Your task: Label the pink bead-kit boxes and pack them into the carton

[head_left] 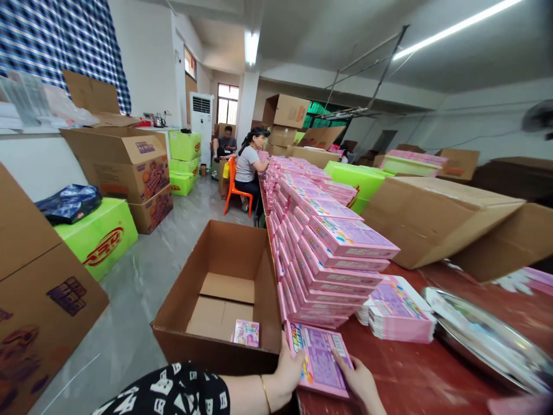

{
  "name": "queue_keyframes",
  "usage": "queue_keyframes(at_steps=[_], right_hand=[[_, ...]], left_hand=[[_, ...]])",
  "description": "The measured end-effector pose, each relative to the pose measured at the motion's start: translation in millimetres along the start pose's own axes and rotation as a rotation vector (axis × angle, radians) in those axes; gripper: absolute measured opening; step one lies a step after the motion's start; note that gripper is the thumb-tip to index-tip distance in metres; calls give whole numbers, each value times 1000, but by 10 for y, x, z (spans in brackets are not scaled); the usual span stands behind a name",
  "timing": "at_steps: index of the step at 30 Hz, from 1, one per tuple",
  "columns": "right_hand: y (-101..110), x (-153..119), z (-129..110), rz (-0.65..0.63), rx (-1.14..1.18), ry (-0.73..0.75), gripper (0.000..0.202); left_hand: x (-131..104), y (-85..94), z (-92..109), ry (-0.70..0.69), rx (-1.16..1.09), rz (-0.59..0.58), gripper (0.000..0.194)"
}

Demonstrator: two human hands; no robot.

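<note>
A flat pink-and-purple printed box (319, 351) lies at the front edge of the red table, tilted slightly. My left hand (287, 369) grips its left side, thumb on top and the other fingers mostly hidden. At the box's right side is my right hand (356, 374), with fingers on the printed face and edge. Just behind rise tall stacks of similar pink boxes (345, 236). To the left stands an open brown carton (216, 351) with a few small pink boxes (247, 333) at its bottom. A pile of flat printed cartons (401, 311) sits right of the stacks.
A shiny metal tray (488, 346) rests on the red table (401, 374) at right, near a large open carton (440, 213). Green boxes (103, 233) and brown cartons (133, 167) line the left side. A person on an orange chair (237, 187) works farther along the table.
</note>
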State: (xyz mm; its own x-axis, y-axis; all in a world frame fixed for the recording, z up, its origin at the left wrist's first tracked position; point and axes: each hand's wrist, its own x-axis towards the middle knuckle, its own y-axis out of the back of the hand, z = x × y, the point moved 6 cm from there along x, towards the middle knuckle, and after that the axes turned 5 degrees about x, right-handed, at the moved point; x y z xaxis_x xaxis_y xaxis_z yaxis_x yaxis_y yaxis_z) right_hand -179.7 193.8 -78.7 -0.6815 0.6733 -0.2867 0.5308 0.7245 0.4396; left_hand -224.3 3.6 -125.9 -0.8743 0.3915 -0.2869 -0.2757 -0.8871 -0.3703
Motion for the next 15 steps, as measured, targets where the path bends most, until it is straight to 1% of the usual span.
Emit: queue_keyframes(at_steps=[2, 4, 5, 6, 8, 10, 11, 13, 15], right_hand=[[10, -92, 73, -3, 27, -17, 50], [-1, -195, 173, -23, 70, -37, 52], [-12, -247, 229, -39, 102, -56, 55], [-20, -299, 281, -49, 143, -76, 59], [8, -387, 357, -28, 243, -116, 73], [123, -445, 370, 65, 349, -123, 93], [201, -462, 352, 119, 407, -106, 103], [346, -480, 296, 192, 515, -50, 115], [429, -493, 275, 226, 560, -9, 118]], left_hand=[[-86, 66, -79, 63, -82, 70, 67], [-211, 123, -206, 142, -117, 78, 65], [-278, 147, -242, 144, -118, 69, 66], [-344, 161, -241, 107, -111, 50, 68], [-474, 147, -127, -59, -81, -14, 71], [-593, 65, 41, -214, -29, -108, 69], [-635, 6, 110, -257, 4, -163, 67], [-669, -111, 183, -286, 64, -266, 65], [-638, -185, 169, -284, 102, -342, 66]])
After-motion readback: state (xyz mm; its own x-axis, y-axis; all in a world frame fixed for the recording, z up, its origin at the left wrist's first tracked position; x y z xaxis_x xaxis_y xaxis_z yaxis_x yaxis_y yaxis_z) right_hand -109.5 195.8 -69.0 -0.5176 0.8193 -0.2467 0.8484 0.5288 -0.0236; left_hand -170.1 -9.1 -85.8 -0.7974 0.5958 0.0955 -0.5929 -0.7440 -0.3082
